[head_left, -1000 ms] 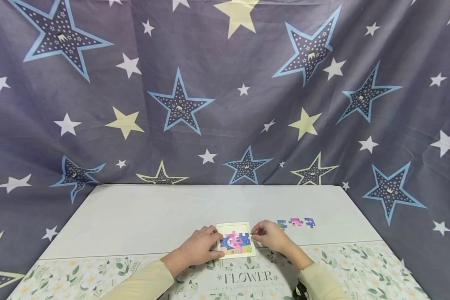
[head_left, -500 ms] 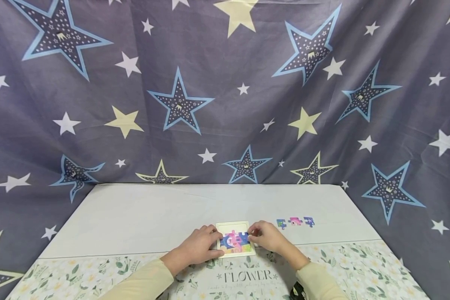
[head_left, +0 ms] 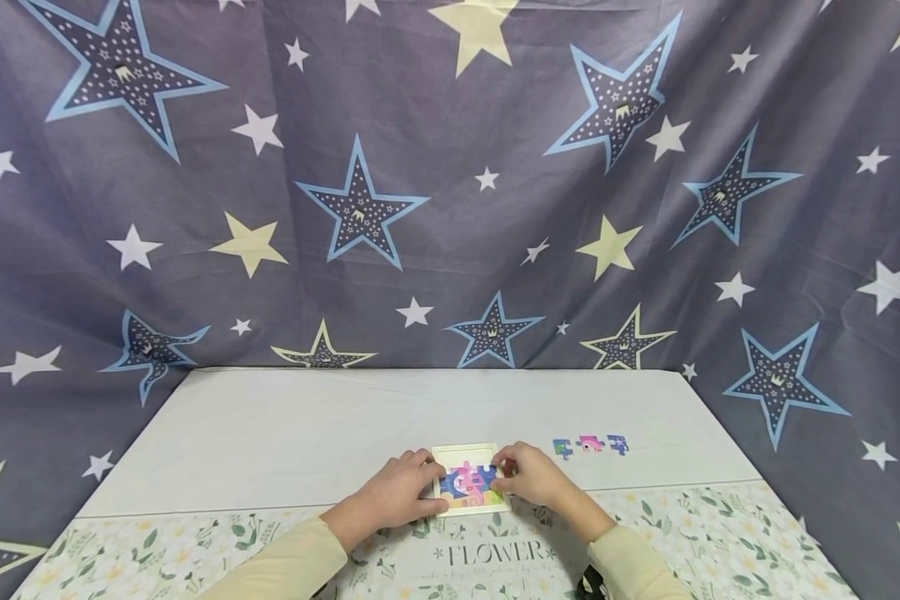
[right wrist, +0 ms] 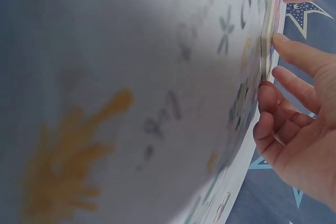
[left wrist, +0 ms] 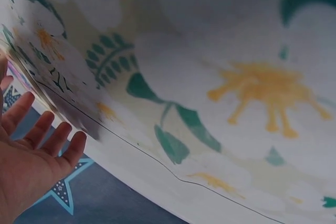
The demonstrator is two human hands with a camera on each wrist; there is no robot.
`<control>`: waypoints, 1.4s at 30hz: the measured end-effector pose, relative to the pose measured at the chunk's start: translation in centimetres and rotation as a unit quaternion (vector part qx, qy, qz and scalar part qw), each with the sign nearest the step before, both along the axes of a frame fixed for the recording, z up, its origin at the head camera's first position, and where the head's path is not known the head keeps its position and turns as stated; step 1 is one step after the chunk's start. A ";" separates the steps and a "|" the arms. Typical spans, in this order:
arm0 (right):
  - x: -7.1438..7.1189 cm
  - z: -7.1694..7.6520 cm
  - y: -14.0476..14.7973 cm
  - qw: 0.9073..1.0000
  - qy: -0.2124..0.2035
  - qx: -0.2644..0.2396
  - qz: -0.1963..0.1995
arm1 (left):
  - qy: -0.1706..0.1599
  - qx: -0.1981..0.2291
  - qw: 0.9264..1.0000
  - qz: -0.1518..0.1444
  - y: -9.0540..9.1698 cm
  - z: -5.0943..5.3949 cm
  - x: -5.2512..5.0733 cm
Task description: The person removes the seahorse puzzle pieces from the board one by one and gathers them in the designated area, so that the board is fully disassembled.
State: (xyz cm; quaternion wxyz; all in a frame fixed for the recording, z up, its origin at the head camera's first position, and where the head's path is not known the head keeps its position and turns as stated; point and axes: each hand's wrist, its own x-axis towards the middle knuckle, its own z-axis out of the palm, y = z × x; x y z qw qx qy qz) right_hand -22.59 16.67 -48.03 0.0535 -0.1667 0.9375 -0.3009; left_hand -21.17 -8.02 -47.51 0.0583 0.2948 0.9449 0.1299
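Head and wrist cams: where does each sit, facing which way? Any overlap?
Head: on the head, forward and down at puzzle frame and curtain; left hand, right hand, sleeves show.
Left wrist: on that wrist, tilted, along the flowered cloth toward curtain; left hand at left edge.
Right wrist: on that wrist, across the flowered cloth to puzzle frame and curtain; right hand at right, part of left hand above.
Overlap: head and right wrist share puzzle frame, both hands.

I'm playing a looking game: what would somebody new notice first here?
Probably the big stars on the dark curtain behind the table. Then the bright puzzle in its pale frame, between the left hand and right hand. Three loose pieces lie to its right.
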 end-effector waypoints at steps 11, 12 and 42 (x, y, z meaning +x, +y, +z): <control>0.0 0.2 0.1 1.000 -0.006 -0.007 0.001 | 0.028 -0.038 0.999 -0.015 1.1 0.2 0.3; 0.0 0.1 0.1 1.000 -0.007 -0.007 0.003 | 0.028 -0.044 0.999 -0.014 1.2 0.2 0.4; -0.5 0.5 -0.2 0.999 -0.017 0.008 0.028 | 0.056 -0.045 0.996 -0.049 2.1 -0.3 0.1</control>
